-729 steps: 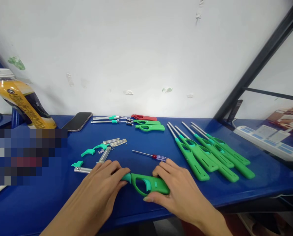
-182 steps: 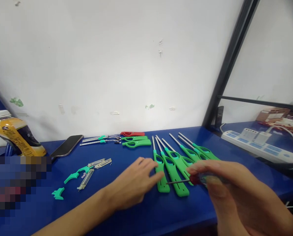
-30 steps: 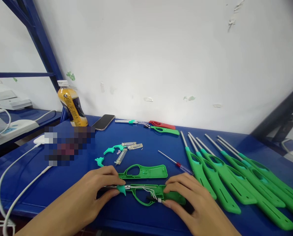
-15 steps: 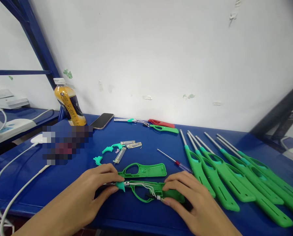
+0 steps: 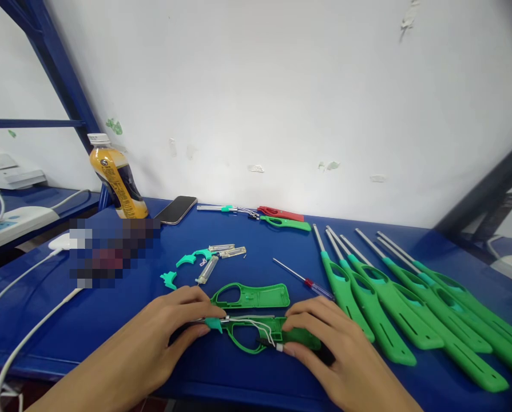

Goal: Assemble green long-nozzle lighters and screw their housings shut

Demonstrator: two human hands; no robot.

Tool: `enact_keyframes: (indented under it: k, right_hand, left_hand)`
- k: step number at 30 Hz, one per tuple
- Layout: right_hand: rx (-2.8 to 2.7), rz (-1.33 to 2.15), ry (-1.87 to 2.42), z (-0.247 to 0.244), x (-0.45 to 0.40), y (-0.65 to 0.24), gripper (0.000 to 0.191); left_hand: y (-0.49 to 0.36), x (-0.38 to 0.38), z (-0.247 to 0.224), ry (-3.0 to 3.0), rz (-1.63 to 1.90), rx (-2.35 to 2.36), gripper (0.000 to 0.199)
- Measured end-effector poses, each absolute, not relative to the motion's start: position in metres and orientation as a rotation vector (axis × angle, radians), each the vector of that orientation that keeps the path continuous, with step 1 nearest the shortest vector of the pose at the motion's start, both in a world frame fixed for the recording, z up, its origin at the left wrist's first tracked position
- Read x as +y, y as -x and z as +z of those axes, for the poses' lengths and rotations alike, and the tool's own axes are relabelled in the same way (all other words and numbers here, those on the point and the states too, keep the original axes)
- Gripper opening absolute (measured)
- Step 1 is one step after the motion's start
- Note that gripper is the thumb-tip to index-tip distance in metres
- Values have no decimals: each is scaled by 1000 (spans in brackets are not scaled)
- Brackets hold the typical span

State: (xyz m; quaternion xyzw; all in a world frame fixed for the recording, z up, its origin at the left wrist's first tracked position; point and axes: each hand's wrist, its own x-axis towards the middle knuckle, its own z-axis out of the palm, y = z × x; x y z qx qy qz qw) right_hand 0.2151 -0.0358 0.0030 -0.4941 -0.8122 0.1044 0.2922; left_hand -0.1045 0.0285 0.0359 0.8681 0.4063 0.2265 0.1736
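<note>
Near the table's front edge, my left hand (image 5: 176, 326) pinches the metal tube with its teal collar (image 5: 214, 325). White wires (image 5: 260, 326) run from the tube across a green half shell (image 5: 243, 342) to a black piece with a white end (image 5: 278, 347). My right hand (image 5: 324, 332) is closed on the right end of that shell, its thumb against the white end. Just behind lies a second green half shell (image 5: 264, 296), inner side up. Teal triggers (image 5: 186, 260) and small clear tanks (image 5: 207, 270) lie farther back.
Several green lighters (image 5: 380, 312) lie at the right, beside a screwdriver (image 5: 311, 284). At the back are a phone (image 5: 177, 210), a bottle (image 5: 118, 180), a red half shell (image 5: 281, 213) and a green one (image 5: 285, 223). White cables (image 5: 28, 312) cross the left side.
My left hand has shifted slightly right along with the tube and teal collar, towards the green half shell. My right hand keeps its hold. The whole view has shifted slightly.
</note>
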Motion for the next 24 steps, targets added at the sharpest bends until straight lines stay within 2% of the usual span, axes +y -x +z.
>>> enact_keyframes:
  k: [10,24]
  right_hand:
    - [-2155,301,1317,3,-36,-214,6]
    - [-2146,335,1333,2,-36,-214,5]
  left_hand:
    - [128,25,7,-2381,502,1290,35]
    - [123,21,17,-2419,533,1245,33]
